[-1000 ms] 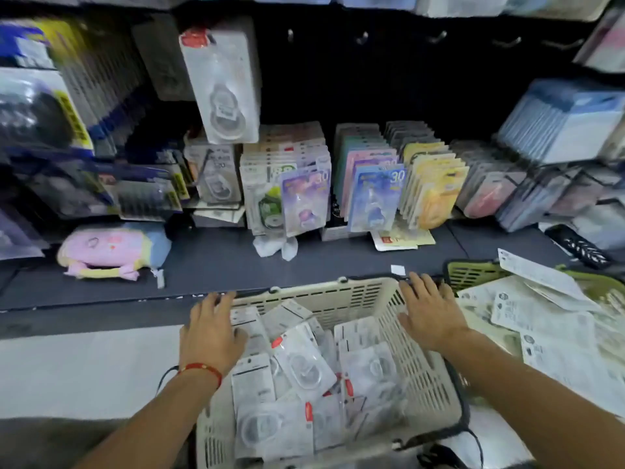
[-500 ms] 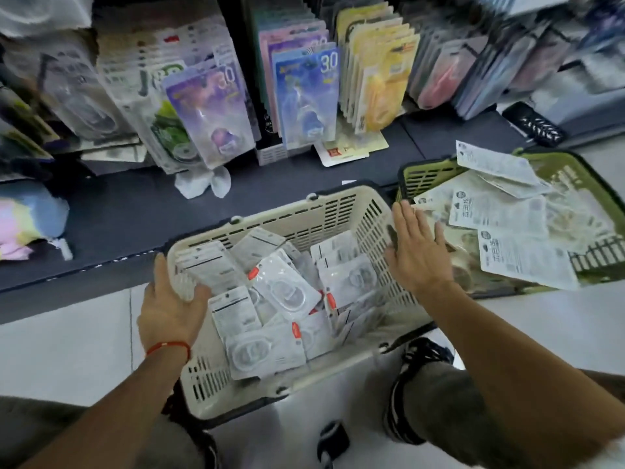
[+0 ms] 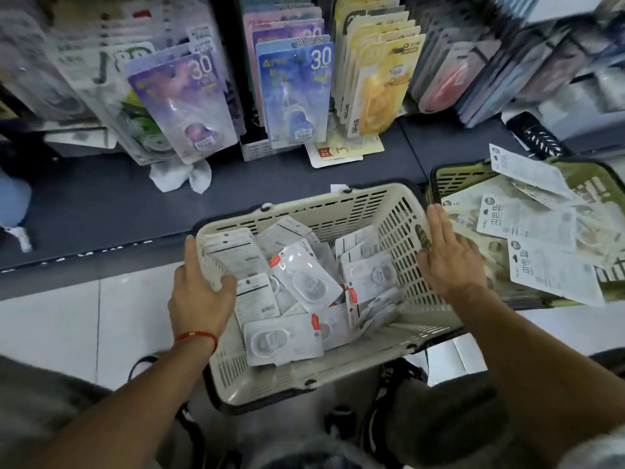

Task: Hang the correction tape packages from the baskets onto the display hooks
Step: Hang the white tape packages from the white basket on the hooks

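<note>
The left hand (image 3: 199,299) grips the white basket (image 3: 382,211) rim over the packages (image 3: 304,279); the right hand (image 3: 446,255) presses flat-fingered against its opposite wall.

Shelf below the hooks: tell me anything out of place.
A crumpled white wad lies loose on the shelf under the purple packs. A yellow card lies flat instead of hanging.

Slotted matt plastic basket (image 3: 399,214) holds glossy clear-blister packages (image 3: 304,279) on paper cards.
</note>
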A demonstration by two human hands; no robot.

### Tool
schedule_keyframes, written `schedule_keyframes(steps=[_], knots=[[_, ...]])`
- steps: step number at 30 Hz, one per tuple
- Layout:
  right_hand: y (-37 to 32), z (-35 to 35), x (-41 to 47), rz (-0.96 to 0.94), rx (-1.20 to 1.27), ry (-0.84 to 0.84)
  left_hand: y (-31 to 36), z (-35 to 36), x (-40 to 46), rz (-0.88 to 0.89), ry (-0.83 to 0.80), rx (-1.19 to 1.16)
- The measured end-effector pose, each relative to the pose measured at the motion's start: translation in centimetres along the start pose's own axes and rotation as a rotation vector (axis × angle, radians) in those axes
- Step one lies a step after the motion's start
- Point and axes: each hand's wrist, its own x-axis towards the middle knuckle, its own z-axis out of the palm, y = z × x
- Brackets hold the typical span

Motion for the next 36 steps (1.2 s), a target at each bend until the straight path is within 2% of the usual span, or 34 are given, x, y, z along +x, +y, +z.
schedule_keyframes(steps=[3,5,7,9,11,12,13,17,19,21,23,27,29,32,36], knots=[[0.7,-1.5,0.5,0.043,-0.114,-0.165,1.3,0.9,0.1,0.017,-0.026,0.001],[0.1,-2.2,0.1,-0.008,-0.231,-0.125,1.6,1.1,0.0,0.025,-0.026,0.019],[-1.2,-2.3,-0.7,-0.162,-0.234,-0.046,1.6,1.2,-0.1,0.026,-0.021,0.019],[-2.7,-1.7,-1.8,-0.284,-0.122,-0.214,1.5,1.2,-0.1,0.027,-0.022,0.006],[-4.0,-0.5,-2.8,-0.296,-0.023,-0.509,1.5,1.0,-0.3,0.054,-0.006,0.022],[-4.5,0.1,-3.1,-0.306,-0.035,-0.590,1.7,1.0,-0.6,0.078,0.010,0.060],[-4.9,0.8,-3.2,-0.324,-0.071,-0.608,1.9,1.0,-1.0,0.108,0.031,0.115],[-6.0,2.5,-2.8,-0.393,-0.161,-0.509,3.4,1.8,-3.0,0.258,0.069,0.267],[-5.7,2.6,-2.0,-0.349,-0.036,-0.537,4.3,2.7,-4.0,0.350,0.027,0.250],[-4.7,1.7,-1.1,-0.290,0.137,-0.551,5.4,3.5,-5.0,0.393,-0.046,0.119],[-3.7,-0.1,-0.1,-0.295,0.280,-0.508,6.8,4.2,-5.9,0.399,-0.112,-0.039],[-3.7,-3.8,0.2,-0.232,0.706,-0.474,9.6,5.5,-8.1,0.412,-0.196,-0.201],[-4.9,-4.9,-0.2,-0.180,0.862,-0.463,10.1,6.0,-9.2,0.428,-0.250,-0.223],[-7.6,-5.9,-1.3,-0.080,1.119,-0.489,9.7,6.3,-10.4,0.359,-0.397,-0.215],[-10.8,-5.6,-2.9,-0.014,1.315,-0.541,8.1,6.2,-10.1,0.375,-0.471,-0.254]])
